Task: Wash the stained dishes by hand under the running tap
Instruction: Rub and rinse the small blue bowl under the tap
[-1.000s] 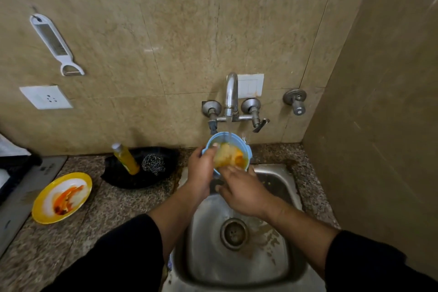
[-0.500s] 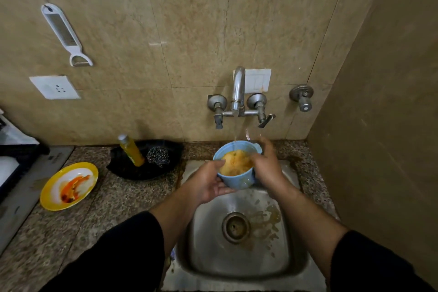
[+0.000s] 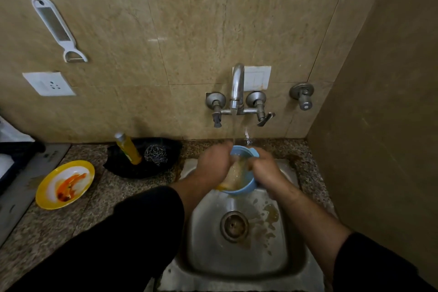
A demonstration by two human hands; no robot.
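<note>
yellow plate (image 3: pixel 65 185): stained, on bench (image 3: pixel 94 206) far left, untouched | your left hand (image 3: pixel 213 163): grip curled over blue bowl (image 3: pixel 244 188) left rim, fingertips motion-blurred | bowl: tilted over sink (image 3: pixel 237 263), under tap (image 3: pixel 237 83) stream, contents murky | your right hand (image 3: pixel 263 170): grip wrapped on right rim, fingers blurred

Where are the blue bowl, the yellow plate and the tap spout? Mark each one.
blue bowl (image 3: pixel 247 191): head view, lower outer wall.
yellow plate (image 3: pixel 42 192): head view, left rim.
tap spout (image 3: pixel 237 83): head view, upper curve of the pipe.
</note>
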